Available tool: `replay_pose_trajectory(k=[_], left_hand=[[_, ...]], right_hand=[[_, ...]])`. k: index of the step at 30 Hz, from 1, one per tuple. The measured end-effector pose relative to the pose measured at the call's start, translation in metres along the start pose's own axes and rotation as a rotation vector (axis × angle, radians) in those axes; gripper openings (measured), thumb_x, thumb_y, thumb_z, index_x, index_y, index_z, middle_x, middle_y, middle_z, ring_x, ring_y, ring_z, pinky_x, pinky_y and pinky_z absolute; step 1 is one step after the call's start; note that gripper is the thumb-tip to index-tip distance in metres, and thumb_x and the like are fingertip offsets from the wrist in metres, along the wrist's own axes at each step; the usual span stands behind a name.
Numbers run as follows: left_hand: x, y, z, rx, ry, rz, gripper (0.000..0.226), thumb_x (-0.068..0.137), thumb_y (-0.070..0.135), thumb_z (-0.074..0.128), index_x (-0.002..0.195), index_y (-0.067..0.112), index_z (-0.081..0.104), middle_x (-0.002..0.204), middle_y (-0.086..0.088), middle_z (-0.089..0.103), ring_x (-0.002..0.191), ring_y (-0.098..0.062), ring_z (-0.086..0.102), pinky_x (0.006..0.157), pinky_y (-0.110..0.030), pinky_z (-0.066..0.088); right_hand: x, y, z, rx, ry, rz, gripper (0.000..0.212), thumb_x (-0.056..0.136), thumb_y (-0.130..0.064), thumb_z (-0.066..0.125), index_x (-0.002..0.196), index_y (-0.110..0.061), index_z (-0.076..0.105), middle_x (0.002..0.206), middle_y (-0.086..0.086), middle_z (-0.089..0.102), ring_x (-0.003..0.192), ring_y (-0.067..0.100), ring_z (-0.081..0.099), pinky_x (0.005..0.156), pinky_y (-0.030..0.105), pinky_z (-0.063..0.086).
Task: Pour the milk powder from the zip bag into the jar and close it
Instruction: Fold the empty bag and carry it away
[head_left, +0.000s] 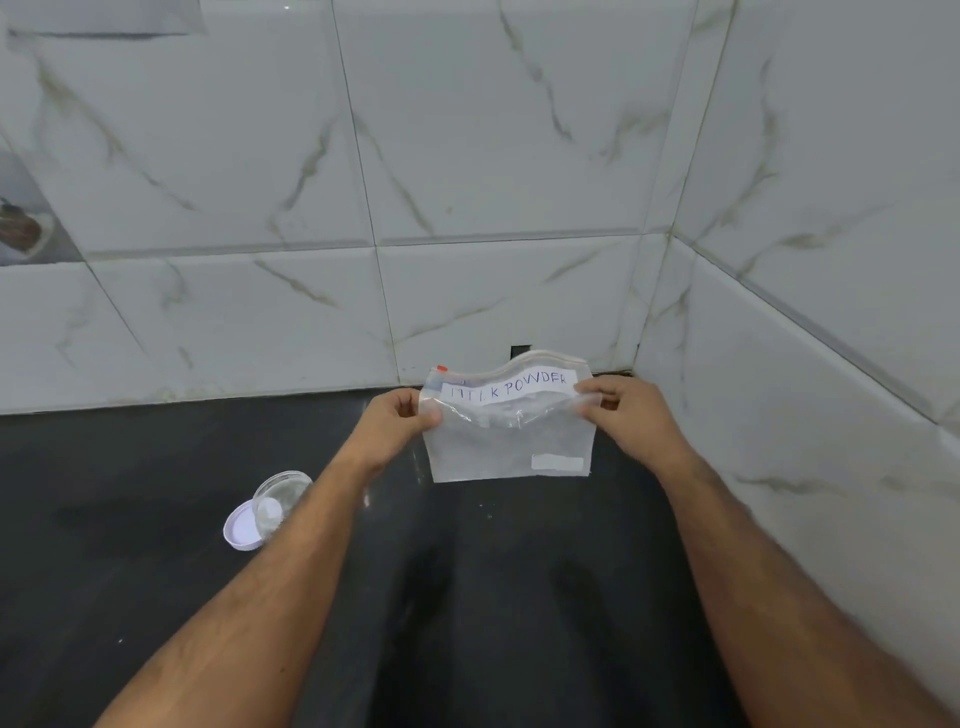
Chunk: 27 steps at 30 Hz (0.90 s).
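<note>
You're pinching the zip bag (506, 421) mid-frame, left hand (395, 423) and right hand (626, 415) on its top corners, long axis left-right. The jar (278, 499) sits lower left beside its lid (241, 527), nearer your left arm.

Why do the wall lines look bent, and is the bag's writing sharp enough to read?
Head view: the wide-angle lens bows the tile joints; light is soft, with faint sheen on the dark counter; the zip bag label reads roughly "MILK POWDER", slightly soft; the jar is blurrier.
</note>
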<state>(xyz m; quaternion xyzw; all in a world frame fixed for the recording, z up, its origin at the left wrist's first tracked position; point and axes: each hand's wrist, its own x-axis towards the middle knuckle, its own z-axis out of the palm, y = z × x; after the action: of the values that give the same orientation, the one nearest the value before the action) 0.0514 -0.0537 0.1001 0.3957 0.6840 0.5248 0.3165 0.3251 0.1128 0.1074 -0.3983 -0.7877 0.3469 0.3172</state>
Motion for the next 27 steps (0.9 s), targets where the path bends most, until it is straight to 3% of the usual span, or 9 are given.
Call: replay_pose_trajectory(k=[2,4,8,10,14,17,20,24,27], left_hand=[[0.0,0.003,-0.001,0.084,-0.025,-0.005,0.008,0.085,0.005,0.075,0.092,0.003,0.071,0.093,-0.013,0.076,0.081,-0.014,0.064,0.088,-0.036,0.052],[-0.001,0.006,0.002,0.136,-0.009,-0.009,0.01,0.082,0.006,0.078,0.088,0.004,0.072,0.092,-0.015,0.075,0.083,-0.019,0.063,0.092,-0.04,0.052],[-0.007,0.009,0.007,0.161,-0.006,0.005,0.019,0.078,0.011,0.084,0.079,0.002,0.067,0.077,-0.005,0.065,0.073,-0.017,0.054,0.074,-0.031,0.044],[-0.014,0.009,0.01,0.157,-0.007,0.022,0.023,0.078,0.014,0.084,0.07,0.012,0.063,0.067,0.002,0.055,0.064,-0.014,0.044,0.062,-0.026,0.037],[-0.038,0.009,0.015,0.167,-0.039,0.029,0.018,0.086,0.024,0.077,0.081,0.01,0.065,0.074,-0.007,0.062,0.059,-0.015,0.05,0.054,-0.027,0.04],[-0.06,0.011,0.018,0.11,-0.093,0.002,0.023,0.094,0.024,0.067,0.094,0.003,0.058,0.089,-0.015,0.071,0.058,-0.019,0.069,0.044,-0.026,0.049],[-0.087,0.013,0.017,0.027,-0.186,-0.016,0.015,0.098,0.024,0.061,0.093,0.011,0.055,0.092,-0.011,0.074,0.069,-0.023,0.075,0.051,-0.029,0.057],[-0.124,0.004,0.022,-0.098,-0.279,-0.035,0.014,0.096,0.028,0.061,0.1,0.014,0.058,0.104,-0.007,0.076,0.083,-0.019,0.077,0.061,-0.03,0.061],[-0.149,-0.002,0.031,-0.205,-0.357,-0.102,0.037,0.095,0.049,0.06,0.102,0.013,0.062,0.105,-0.001,0.077,0.089,-0.016,0.077,0.067,-0.035,0.063]], right_hand=[[-0.005,-0.004,-0.005,-0.124,0.031,-0.044,0.021,0.086,-0.015,0.073,0.107,-0.016,0.079,0.104,-0.002,0.078,0.091,0.014,0.07,0.091,0.033,0.055],[-0.012,-0.007,-0.009,-0.23,0.047,-0.067,0.019,0.088,-0.019,0.072,0.106,-0.017,0.079,0.106,-0.001,0.078,0.091,0.014,0.069,0.084,0.028,0.052],[-0.04,-0.011,-0.017,-0.384,0.141,-0.037,0.019,0.093,-0.025,0.068,0.107,-0.022,0.079,0.107,-0.004,0.078,0.097,0.02,0.07,0.079,0.03,0.051],[-0.057,-0.014,-0.02,-0.426,0.194,-0.014,0.019,0.094,-0.026,0.066,0.108,-0.023,0.08,0.106,-0.003,0.079,0.097,0.024,0.07,0.079,0.033,0.052],[-0.098,-0.029,-0.016,-0.48,0.335,0.017,0.019,0.094,-0.024,0.064,0.104,-0.026,0.08,0.094,0.002,0.076,0.087,0.028,0.069,0.069,0.034,0.049],[-0.136,-0.039,-0.009,-0.399,0.408,0.101,0.021,0.093,-0.024,0.061,0.1,-0.03,0.08,0.08,-0.007,0.076,0.077,0.019,0.07,0.068,0.033,0.054],[-0.175,-0.046,0.0,-0.134,0.471,0.234,0.022,0.094,-0.022,0.059,0.101,-0.027,0.078,0.073,-0.011,0.073,0.057,0.008,0.069,0.066,0.029,0.056],[-0.236,-0.057,0.009,0.103,0.617,0.307,0.018,0.092,-0.011,0.062,0.093,-0.022,0.075,0.081,-0.004,0.077,0.07,0.007,0.075,0.064,0.033,0.062],[-0.28,-0.062,0.009,0.18,0.697,0.342,0.018,0.091,-0.005,0.062,0.098,-0.014,0.076,0.089,0.007,0.078,0.079,0.015,0.076,0.066,0.033,0.063]])
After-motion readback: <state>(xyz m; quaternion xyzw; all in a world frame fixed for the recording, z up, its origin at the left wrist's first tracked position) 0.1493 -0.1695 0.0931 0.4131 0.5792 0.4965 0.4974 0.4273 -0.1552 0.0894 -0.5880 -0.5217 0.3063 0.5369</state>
